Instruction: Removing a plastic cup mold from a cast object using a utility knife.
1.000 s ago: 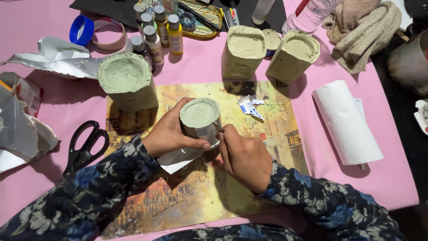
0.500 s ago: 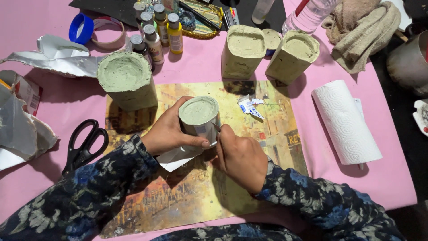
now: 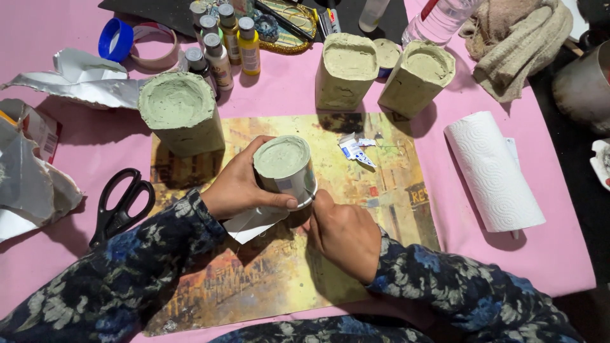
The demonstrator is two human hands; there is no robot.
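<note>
Four moulds filled with a rough, grey-green paste stand on the pink surface [image 3: 76, 146] in the head view. The smallest, a round cup [image 3: 284, 166], sits near the middle of a worn painted mat [image 3: 381, 209]; the left hand [image 3: 238, 187] grasps its side, thumb along the lower rim, and the right hand [image 3: 343, 232] is closed against its base, fingertips pressed at the bottom edge where a white paper strip [image 3: 251, 222] peels away. A large round cylinder [image 3: 180, 114] stands at the mat's upper left corner. Two squarish blocks [image 3: 346, 70] [image 3: 416, 76] stand beyond the mat's top edge, a small filled lid between them. Black scissors [image 3: 121, 203] lie left of the mat, a paper towel roll [image 3: 492, 171] right of it. Small paint bottles [image 3: 219, 41] cluster at the top, beside a blue tape ring [image 3: 114, 39]. Crumpled foil [image 3: 76, 76] lies far left.
</note>
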